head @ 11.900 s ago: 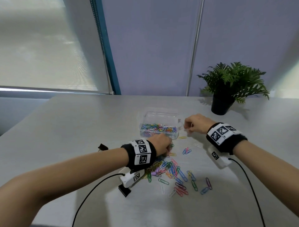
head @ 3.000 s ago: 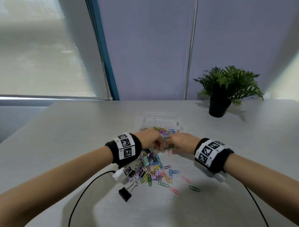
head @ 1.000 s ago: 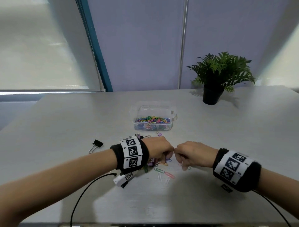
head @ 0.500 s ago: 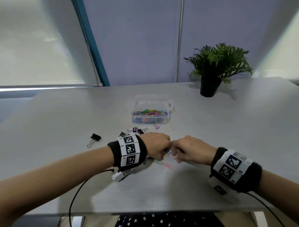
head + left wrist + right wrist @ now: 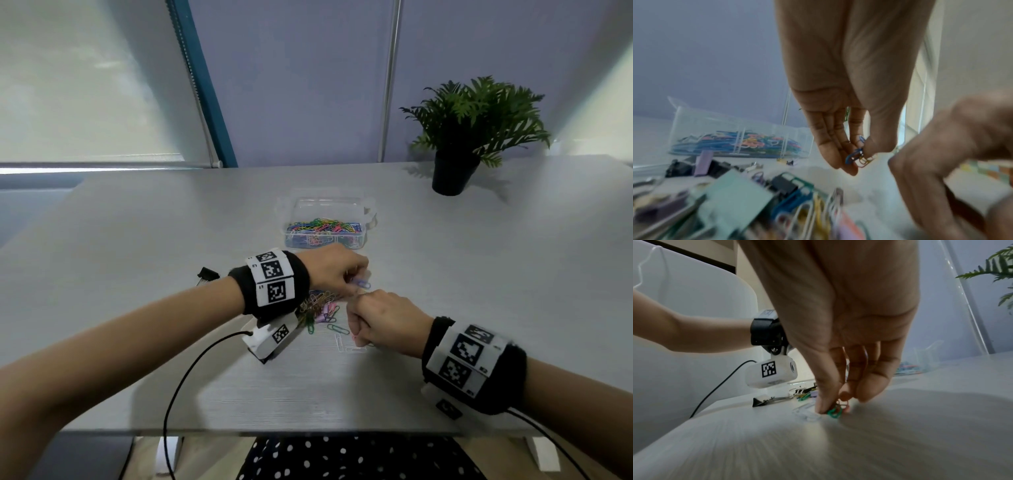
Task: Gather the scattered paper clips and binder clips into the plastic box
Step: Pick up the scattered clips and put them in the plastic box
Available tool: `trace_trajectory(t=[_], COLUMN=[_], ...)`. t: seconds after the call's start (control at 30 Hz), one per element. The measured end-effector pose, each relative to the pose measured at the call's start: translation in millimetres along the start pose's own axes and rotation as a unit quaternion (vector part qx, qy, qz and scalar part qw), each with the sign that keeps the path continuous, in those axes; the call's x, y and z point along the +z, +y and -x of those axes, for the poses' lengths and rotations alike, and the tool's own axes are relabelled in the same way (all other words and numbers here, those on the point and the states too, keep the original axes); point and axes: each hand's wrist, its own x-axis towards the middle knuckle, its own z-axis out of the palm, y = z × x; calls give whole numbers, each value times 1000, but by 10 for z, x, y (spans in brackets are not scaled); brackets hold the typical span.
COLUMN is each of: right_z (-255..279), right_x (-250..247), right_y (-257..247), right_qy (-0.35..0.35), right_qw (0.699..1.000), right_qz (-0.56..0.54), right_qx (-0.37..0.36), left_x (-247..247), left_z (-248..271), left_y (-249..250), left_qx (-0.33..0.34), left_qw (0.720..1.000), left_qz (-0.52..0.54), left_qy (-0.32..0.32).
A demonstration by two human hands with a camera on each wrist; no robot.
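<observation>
Loosely heaped paper clips lie on the tabletop short of the plastic box; with left hand and right hand each pinching several, keep both pinches firm until over the box.

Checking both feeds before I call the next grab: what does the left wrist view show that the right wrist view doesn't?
Only the left wrist view: the left hand pinching blue and yellow paper clips, and a mint binder clip close up.

Only the right wrist view: the right hand pinching green and red paper clips at the table.

Both: the plastic box of clips.
</observation>
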Motion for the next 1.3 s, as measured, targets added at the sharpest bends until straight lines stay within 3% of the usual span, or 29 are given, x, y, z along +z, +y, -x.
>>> trace_trajectory(t=[0.17,0.3,0.43,0.5,0.6,0.73,0.87,1.03,1.13,1.3], right_z=[-25,-37,-62,-114,-313,-766,-1214,-1348,-1100,-665], right_x=[-9,-54,-218,-367,-656,-983,-1059,-913,-804,-522], right_y=[48,40,136,221,358,450,425,333,229,145], right_qy=[-25,-37,-35,-4,103,223,259,184,172,-35], right_qw=[1000,999,999,993,971,937,928,980,985,986], right_qz=[11,17,-30,-116,-215,-268,-263,-47,21,75], right_qx=[1,-14,-16,-13,7,23,49,59,-6,-143], left_x=[-299,-470,-567,-604,-651,-661,-609,-567,-537,-348], left_z=[-11,-16,-15,-29,-80,-220,-325,-236,-38,366], left_y=[-125,-287,-486,-586,-749,-932,-983,-897,-769,-473], left_qx=[-42,-83,-120,-133,-153,-189,-208,-198,-149,-107], left_qw=[992,986,973,967,959,953,955,973,983,993], left_qz=[100,93,151,172,190,187,163,48,6,31], left_qy=[58,112,125,134,144,145,134,111,107,45])
